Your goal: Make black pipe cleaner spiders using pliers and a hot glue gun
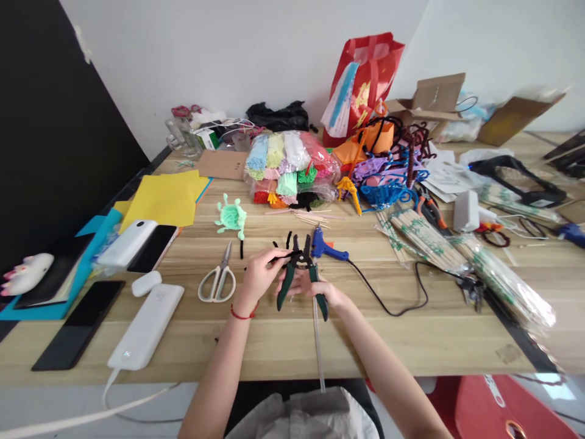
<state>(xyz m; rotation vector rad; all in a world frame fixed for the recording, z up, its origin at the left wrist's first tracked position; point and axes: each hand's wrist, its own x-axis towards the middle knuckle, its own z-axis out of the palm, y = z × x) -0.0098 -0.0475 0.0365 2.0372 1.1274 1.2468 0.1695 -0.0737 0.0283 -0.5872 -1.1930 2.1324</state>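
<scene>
My right hand is wrapped round the green handles of a pair of wire strippers, whose jaws point away from me and whose handles are spread. In my left hand a black pipe cleaner is pinched, its far end at the tool's jaws. Short black pieces lie on the table around the left hand. Just beyond the strippers rests a blue glue gun, with a clear glue stick running back toward me. White-handled scissors and a mint green fuzzy turtle figure are to the left.
Phones and a white power bank lie at left, near yellow sheets. Bagged pipe cleaners stand at the back, with a red bag behind. Packs of sticks and the glue gun's black cord lie right.
</scene>
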